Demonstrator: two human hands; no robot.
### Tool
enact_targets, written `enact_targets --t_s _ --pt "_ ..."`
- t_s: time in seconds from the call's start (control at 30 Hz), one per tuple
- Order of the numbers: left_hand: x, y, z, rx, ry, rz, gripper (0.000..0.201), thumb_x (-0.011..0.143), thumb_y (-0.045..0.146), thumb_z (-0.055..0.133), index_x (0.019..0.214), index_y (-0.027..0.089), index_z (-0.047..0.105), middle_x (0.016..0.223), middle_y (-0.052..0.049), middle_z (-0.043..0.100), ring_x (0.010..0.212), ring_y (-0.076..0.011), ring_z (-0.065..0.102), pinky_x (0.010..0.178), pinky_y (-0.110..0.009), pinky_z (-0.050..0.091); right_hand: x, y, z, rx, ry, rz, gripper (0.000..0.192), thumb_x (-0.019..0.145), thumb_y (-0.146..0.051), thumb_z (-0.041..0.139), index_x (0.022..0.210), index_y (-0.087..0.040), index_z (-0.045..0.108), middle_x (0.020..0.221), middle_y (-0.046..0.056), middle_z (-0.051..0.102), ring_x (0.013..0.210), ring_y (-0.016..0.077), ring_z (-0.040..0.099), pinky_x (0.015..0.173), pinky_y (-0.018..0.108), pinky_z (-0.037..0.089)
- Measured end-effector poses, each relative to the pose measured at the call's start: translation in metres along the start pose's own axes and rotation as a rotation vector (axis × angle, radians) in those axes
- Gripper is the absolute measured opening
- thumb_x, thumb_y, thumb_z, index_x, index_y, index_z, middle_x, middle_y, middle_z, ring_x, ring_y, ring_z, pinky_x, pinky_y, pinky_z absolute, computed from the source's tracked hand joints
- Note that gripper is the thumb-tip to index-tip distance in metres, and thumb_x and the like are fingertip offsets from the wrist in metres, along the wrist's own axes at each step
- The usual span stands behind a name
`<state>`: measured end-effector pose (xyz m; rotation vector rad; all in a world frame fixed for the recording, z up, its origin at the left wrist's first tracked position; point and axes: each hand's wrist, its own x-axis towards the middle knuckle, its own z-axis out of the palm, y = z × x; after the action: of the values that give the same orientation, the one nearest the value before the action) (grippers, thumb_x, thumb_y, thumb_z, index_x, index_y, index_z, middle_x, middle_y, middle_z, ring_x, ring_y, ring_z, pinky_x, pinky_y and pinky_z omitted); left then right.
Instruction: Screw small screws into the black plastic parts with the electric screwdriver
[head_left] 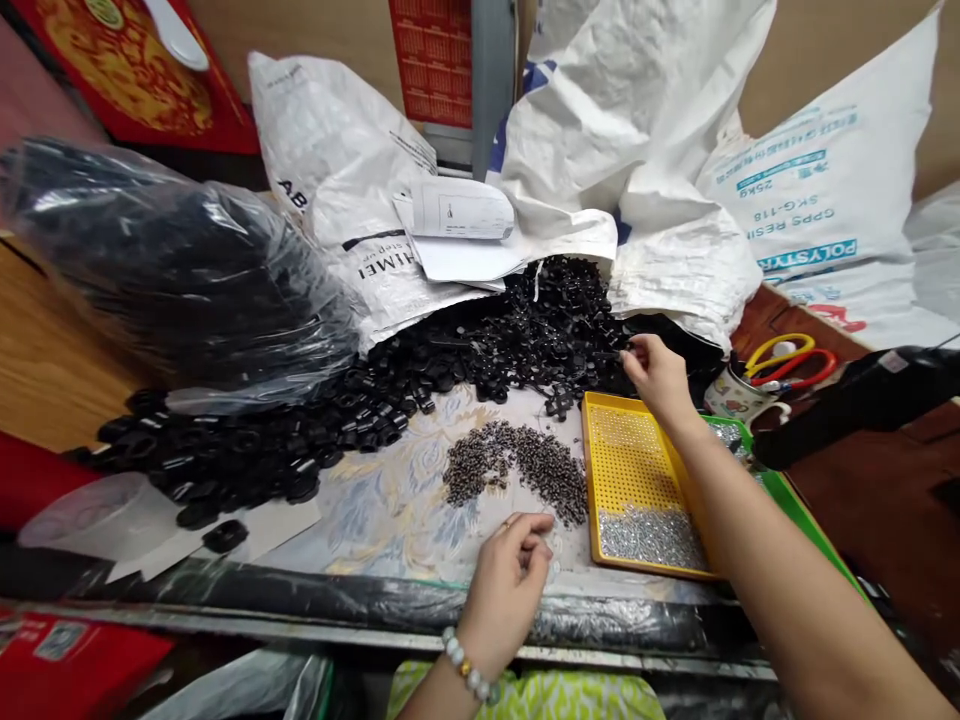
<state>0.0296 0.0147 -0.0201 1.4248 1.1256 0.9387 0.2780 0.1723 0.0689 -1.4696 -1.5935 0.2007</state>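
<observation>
With the right hand (656, 375) pinching a black plastic part (626, 355) from the heap and the left hand (514, 570) curled narrow beside the small metal pieces (517, 465), a careless sweep could scatter those off the surface (390, 510).

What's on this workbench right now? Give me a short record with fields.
left hand: fingers pinched, at the near edge of a small dark metal parts pile
right hand: reaching into the black plastic parts heap
tray: yellow perforated tray, silvery bits at its near end
behind: white sacks, papers
left side: clear bag of black rings
right side: scissors in a cup
</observation>
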Motion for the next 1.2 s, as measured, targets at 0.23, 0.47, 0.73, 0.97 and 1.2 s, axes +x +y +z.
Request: enact_targets --t_s 0.23,0.47,0.73,0.97,1.2 --pt "0.001 0.014 -0.004 -0.372 0.128 -0.036 0.037 0.083 0.025 0.054 0.119 0.02 0.049 0.123 -0.01 0.054 0.115 -0.0186 0.051 0.1 -0.033 0.037 -0.081 -0.051 0.019 0.48 -0.218 0.326 0.032 0.079 -0.048 0.049 0.074 -0.016 0.048 0.059 -0.002 0.05 0.044 0.0062 0.041 0.042 0.021 0.032" --pt "-0.018 0.021 -0.044 -0.494 0.365 0.067 0.047 0.087 0.032 0.049 0.132 0.025 0.036 0.139 -0.007 0.04 0.126 -0.0178 0.039 0.105 -0.032 0.033 -0.173 -0.096 0.042 0.931 -0.575 0.752 0.034 0.076 -0.046 0.059 0.086 -0.016 0.05 0.058 -0.005 0.049 0.042 0.0035 0.036 0.042 0.018 0.022" --pt "-0.025 0.031 -0.099 -0.335 -0.128 -0.294 0.039 0.08 0.046 0.054 0.097 0.013 0.067 0.094 -0.012 0.07 0.093 -0.0231 0.063 0.088 -0.036 0.045 -0.158 -0.099 0.028 0.632 -0.786 0.371 0.023 0.078 -0.036 0.059 0.092 -0.018 0.053 0.073 -0.002 0.049 0.066 0.0097 0.046 0.06 0.023 0.037" --pt "-0.046 0.006 -0.078 -0.718 -0.425 -0.351 0.037 0.066 0.04 0.072 0.089 0.014 0.061 0.109 -0.014 0.063 0.095 -0.0225 0.062 0.082 -0.031 0.043 -0.152 -0.094 0.032 0.792 -0.965 0.482 0.023 0.075 -0.035 0.062 0.086 -0.016 0.054 0.064 -0.005 0.046 0.053 0.0045 0.039 0.048 0.018 0.028" --pt "-0.054 0.009 -0.056 -0.97 -0.424 -0.344 0.028 0.07 0.032 0.071 0.083 0.014 0.053 0.108 -0.015 0.062 0.102 -0.027 0.059 0.084 -0.036 0.042 -0.163 -0.094 0.046 0.845 -1.004 0.61 0.027 0.073 -0.039 0.063 0.08 -0.015 0.051 0.052 -0.009 0.04 0.041 0.0022 0.033 0.041 0.018 0.02"
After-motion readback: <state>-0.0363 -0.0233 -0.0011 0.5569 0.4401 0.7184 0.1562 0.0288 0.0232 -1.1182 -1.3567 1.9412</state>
